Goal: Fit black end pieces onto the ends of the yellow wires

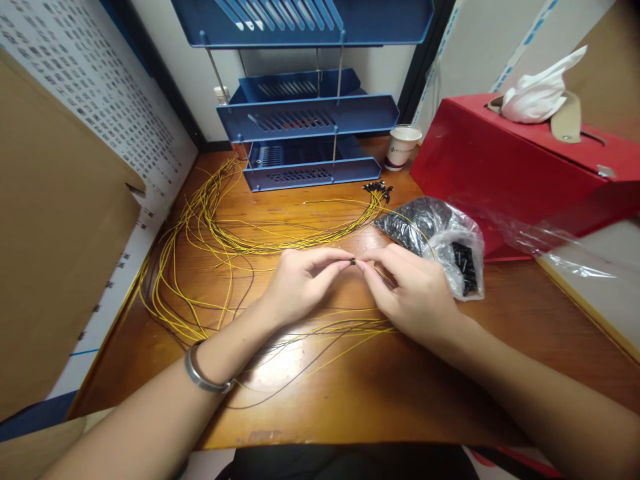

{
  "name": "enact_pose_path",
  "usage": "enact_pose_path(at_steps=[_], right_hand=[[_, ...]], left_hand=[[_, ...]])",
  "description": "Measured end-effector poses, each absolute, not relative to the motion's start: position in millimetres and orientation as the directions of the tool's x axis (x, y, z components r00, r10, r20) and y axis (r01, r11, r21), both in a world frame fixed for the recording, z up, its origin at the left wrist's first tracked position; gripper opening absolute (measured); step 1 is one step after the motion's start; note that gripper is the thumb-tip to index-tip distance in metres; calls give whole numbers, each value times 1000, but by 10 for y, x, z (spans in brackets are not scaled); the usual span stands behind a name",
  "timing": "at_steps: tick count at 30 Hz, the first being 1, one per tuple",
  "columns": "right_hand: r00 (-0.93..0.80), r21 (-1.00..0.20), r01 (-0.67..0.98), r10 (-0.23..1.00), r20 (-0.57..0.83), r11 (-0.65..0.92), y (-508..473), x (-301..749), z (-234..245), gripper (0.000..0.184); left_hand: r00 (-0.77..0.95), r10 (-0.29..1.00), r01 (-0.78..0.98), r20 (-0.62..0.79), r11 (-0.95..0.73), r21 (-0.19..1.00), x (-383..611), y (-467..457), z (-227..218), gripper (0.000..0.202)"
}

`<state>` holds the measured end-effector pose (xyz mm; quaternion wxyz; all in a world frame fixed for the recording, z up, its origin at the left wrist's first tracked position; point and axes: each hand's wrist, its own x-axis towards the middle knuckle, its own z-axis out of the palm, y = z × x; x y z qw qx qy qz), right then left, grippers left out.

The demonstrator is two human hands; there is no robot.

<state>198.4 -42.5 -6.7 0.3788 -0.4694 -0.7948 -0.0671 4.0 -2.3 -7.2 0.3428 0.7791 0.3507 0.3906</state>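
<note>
My left hand (300,283) and my right hand (410,293) meet over the middle of the wooden desk (380,393). Between their fingertips sits a small black connector (353,262). My left hand pinches it from the left. My right hand pinches a thin yellow wire (383,275) that runs into it from the right. A bundle of yellow wires (225,233) loops across the desk to the left and behind my hands, and its far ends carry black connectors (379,189). More yellow and dark wires (325,333) lie under my wrists.
A clear plastic bag of small black parts (440,237) lies just right of my hands. Behind it stands a red box (520,160) with a white tissue on top. A blue stacked letter tray (305,127) and a paper cup (401,147) are at the back. Brown cardboard (55,233) leans at the left.
</note>
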Motion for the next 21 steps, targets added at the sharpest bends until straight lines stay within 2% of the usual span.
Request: enact_pose_path(at_steps=[21], right_hand=[[-244,-264,802,698,673,536,-425,2004,-60,8]], left_hand=[[387,841,301,377,-502,811,55,-46,-64,17]])
